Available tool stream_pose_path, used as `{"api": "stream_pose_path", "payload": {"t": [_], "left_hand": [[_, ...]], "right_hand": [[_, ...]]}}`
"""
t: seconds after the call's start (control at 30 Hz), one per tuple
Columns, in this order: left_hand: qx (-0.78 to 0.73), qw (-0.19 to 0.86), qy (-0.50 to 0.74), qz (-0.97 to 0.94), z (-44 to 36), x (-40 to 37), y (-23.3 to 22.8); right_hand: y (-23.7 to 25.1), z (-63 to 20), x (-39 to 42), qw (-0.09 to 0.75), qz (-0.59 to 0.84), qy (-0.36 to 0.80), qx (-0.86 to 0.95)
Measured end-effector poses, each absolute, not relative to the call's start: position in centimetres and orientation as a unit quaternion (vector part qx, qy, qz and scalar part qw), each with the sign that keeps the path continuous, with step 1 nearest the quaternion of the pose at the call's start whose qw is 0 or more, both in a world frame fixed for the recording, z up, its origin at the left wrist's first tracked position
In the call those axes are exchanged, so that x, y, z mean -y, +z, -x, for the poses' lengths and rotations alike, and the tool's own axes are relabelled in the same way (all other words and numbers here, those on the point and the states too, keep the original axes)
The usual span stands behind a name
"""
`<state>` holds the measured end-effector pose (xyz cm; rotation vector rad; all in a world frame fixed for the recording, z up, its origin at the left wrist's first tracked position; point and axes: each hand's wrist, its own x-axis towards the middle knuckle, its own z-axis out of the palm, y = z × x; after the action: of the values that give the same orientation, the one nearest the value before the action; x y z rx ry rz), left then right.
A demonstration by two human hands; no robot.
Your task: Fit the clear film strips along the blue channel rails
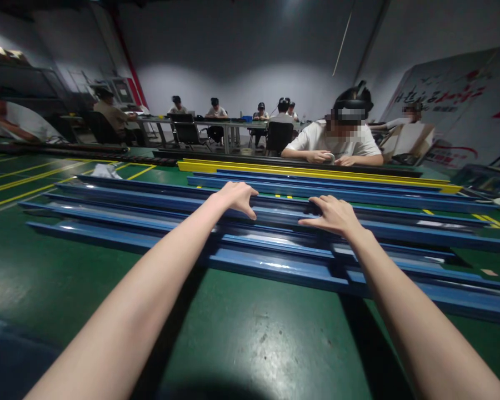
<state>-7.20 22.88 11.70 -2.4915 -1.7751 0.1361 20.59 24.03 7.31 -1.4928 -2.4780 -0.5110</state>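
Observation:
Both my arms reach forward over several long blue channel-shaped beams (275, 264) that lie side by side on the green floor. My left hand (238, 197) is open above a beam, its thumb apart from the fingers. To the right, my right hand (331, 215) is open too, thumb and fingers spread toward the left hand. Neither hand holds anything. Whether the fingertips touch the beams beneath them I cannot tell. Short dark gaps split some of the beams near the right forearm.
Beyond the blue beams lies a long yellow beam (316, 173) with a dark beam behind it. A person in a white shirt (335, 139) leans there, holding a small round item. A pale cloth (105, 170) rests at the left. Several people sit around tables (233, 123) farther back.

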Motion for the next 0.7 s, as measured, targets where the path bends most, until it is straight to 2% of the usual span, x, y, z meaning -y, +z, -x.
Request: {"api": "stream_pose_path", "payload": {"t": [0.3,0.7], "left_hand": [[0.567,0.041,0.052,0.821,7.3,-16.9,16.4],[0.526,0.033,0.110,0.842,6.8,-8.8,14.1]], "right_hand": [[11.8,-21.6,-17.7,0.090,0.515,-0.168,0.836],[9.5,-21.3,-7.6,0.034,0.519,-0.151,0.840]]}}
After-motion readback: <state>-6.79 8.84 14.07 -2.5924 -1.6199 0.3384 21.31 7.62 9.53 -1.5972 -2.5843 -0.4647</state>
